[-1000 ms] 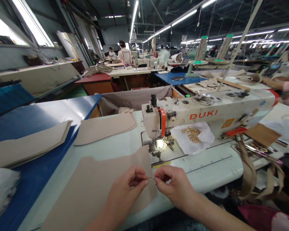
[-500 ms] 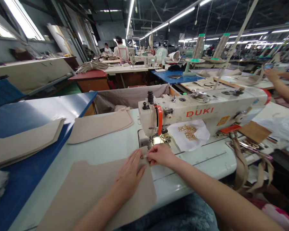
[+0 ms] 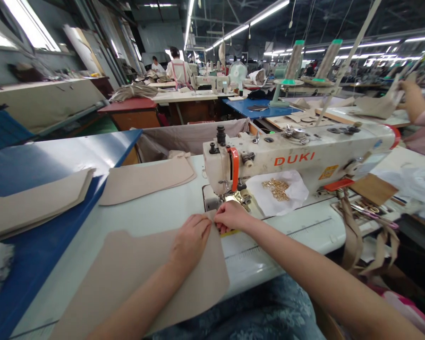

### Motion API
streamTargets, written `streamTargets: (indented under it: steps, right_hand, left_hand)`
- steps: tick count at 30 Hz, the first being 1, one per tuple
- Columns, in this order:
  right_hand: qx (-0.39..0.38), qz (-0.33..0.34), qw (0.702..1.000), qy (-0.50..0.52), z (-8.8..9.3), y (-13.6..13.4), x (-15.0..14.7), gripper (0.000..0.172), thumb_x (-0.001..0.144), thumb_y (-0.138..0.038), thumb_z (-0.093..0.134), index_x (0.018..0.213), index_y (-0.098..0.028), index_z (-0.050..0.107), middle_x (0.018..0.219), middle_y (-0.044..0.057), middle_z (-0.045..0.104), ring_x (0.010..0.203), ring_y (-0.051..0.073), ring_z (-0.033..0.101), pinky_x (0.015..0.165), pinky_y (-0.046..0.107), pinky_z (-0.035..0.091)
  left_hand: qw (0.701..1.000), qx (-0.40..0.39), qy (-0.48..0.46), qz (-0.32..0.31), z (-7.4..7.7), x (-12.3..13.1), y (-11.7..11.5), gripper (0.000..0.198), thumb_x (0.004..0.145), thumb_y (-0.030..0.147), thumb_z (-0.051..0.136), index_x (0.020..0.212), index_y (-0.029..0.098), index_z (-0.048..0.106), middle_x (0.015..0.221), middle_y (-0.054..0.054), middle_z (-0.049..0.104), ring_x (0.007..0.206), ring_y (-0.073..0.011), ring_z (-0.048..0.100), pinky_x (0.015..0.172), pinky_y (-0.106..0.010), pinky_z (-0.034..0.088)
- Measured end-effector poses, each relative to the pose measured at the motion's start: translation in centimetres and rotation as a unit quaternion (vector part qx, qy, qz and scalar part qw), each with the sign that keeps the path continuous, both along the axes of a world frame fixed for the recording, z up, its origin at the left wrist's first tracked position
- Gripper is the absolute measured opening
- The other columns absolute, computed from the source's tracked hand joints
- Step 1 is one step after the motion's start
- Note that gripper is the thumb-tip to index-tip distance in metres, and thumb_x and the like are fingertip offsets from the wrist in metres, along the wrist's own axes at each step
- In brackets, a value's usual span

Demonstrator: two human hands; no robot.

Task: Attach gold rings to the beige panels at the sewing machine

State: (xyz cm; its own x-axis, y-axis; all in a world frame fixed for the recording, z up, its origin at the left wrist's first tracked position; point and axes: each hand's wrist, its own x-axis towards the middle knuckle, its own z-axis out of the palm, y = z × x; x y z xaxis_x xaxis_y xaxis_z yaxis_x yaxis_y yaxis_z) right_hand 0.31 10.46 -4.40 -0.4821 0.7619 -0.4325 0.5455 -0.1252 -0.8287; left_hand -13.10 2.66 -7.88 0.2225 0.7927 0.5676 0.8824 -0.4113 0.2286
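A large beige fabric panel [image 3: 148,255] lies flat on the pale sewing table, its upper right corner just in front of the needle area of a white sewing machine [image 3: 262,158]. My left hand [image 3: 191,238] rests on that corner with its fingers drawn together, pinching the fabric. Right beside it, my right hand [image 3: 232,216] pinches at the corner's edge, close to the presser foot [image 3: 235,198]. Both sets of fingertips nearly meet, and they hide whatever small part lies between them. A yellow strip [image 3: 230,233] shows under my right hand.
Gold metal rings [image 3: 276,189] lie on a white cloth [image 3: 299,184] under the machine arm. Cut beige panels [image 3: 148,179] lie behind my left hand, with another stack [image 3: 38,203] on the blue table. Scissors [image 3: 371,212] and hanging straps [image 3: 352,231] are at right. A co-worker's arm [image 3: 416,101] handles fabric.
My left hand's fingers, flat and stretched out before, have curled in to pinch at the corner. My right hand has shifted slightly up. The co-worker at right has lifted a fabric piece.
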Motion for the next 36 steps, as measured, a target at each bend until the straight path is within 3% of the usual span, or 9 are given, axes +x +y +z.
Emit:
streamTargets:
  steps: [8,14,15,17,19,22,25,30,36]
  right_hand:
    - [0.088,0.045,0.994,-0.045,-0.4,0.5,0.0,0.024,0.072,-0.007,0.054,0.050,-0.018,0.054,0.044,-0.003,0.058,0.045,0.012,0.060,0.048,0.020,0.046]
    - [0.285,0.091,0.952,-0.061,-0.5,-1.5,3.7,0.011,0.081,-0.013,0.057,0.077,-0.018,0.065,0.085,0.005,0.069,0.087,0.019,0.061,0.079,0.029,0.043]
    - [0.325,0.131,0.934,-0.063,-0.6,-2.1,4.6,0.010,0.082,-0.013,0.058,0.079,-0.018,0.066,0.088,0.005,0.068,0.090,0.019,0.059,0.081,0.029,0.042]
    - [0.463,0.271,0.840,-0.081,-0.9,-3.3,6.3,0.010,0.088,-0.016,0.055,0.085,-0.016,0.065,0.089,0.007,0.066,0.090,0.020,0.056,0.080,0.029,0.043]
    - [0.555,0.359,0.746,-0.083,-1.2,-4.2,7.5,0.012,0.091,-0.018,0.052,0.095,-0.015,0.063,0.093,0.007,0.065,0.092,0.020,0.054,0.082,0.030,0.043]
    - [0.607,0.379,0.694,-0.082,-1.6,-4.5,7.6,0.015,0.093,-0.020,0.049,0.105,-0.016,0.058,0.099,0.006,0.063,0.097,0.019,0.052,0.085,0.031,0.042]
    - [0.622,0.355,0.693,-0.084,-2.1,-4.2,6.5,0.012,0.095,-0.023,0.047,0.100,-0.018,0.058,0.096,0.005,0.062,0.094,0.018,0.052,0.085,0.031,0.042]
    - [0.634,0.273,0.721,-0.055,-2.9,-4.2,4.7,0.013,0.094,-0.024,0.048,0.090,-0.016,0.058,0.094,0.007,0.061,0.095,0.019,0.051,0.089,0.033,0.042]
    - [0.610,0.316,0.725,-0.046,-3.5,-4.3,4.6,0.013,0.093,-0.017,0.050,0.086,-0.015,0.061,0.099,0.006,0.064,0.094,0.018,0.054,0.086,0.028,0.046]
  left_hand:
    - [0.999,0.017,0.027,-0.019,-0.1,0.5,0.9,0.021,0.083,0.008,0.044,0.070,0.018,0.058,0.074,-0.005,0.066,0.072,-0.0184,0.060,0.069,-0.031,0.054]
    - [0.999,0.018,0.008,-0.028,0.2,0.2,1.1,0.018,0.081,0.009,0.046,0.073,0.020,0.058,0.074,-0.004,0.067,0.072,-0.0177,0.061,0.070,-0.031,0.054]
    - [0.999,0.016,0.007,-0.031,0.1,0.1,1.1,0.018,0.081,0.009,0.046,0.073,0.020,0.058,0.074,-0.004,0.067,0.072,-0.0177,0.061,0.070,-0.031,0.054]
    - [0.999,0.015,0.003,-0.033,0.1,0.1,1.1,0.018,0.081,0.009,0.046,0.072,0.020,0.057,0.074,-0.003,0.067,0.072,-0.0177,0.061,0.070,-0.032,0.054]
    - [0.999,0.015,-0.002,-0.032,0.0,0.2,1.0,0.019,0.081,0.008,0.046,0.071,0.019,0.057,0.074,-0.004,0.067,0.073,-0.0178,0.061,0.071,-0.032,0.054]
    - [0.999,0.012,0.000,-0.030,0.1,0.3,1.0,0.019,0.083,0.009,0.046,0.073,0.019,0.058,0.075,-0.004,0.067,0.074,-0.0181,0.061,0.072,-0.032,0.053]
    - [1.000,0.010,0.007,-0.029,0.2,0.3,0.9,0.020,0.084,0.010,0.044,0.073,0.020,0.058,0.075,-0.004,0.067,0.073,-0.0176,0.061,0.071,-0.032,0.053]
    - [0.999,0.011,0.010,-0.043,0.1,0.0,1.0,0.020,0.085,0.012,0.044,0.074,0.019,0.058,0.075,-0.003,0.067,0.072,-0.0168,0.061,0.072,-0.032,0.054]
    - [0.999,0.013,0.018,-0.043,0.1,-0.1,1.1,0.021,0.087,0.013,0.043,0.075,0.019,0.059,0.077,-0.003,0.067,0.074,-0.0167,0.061,0.072,-0.031,0.054]
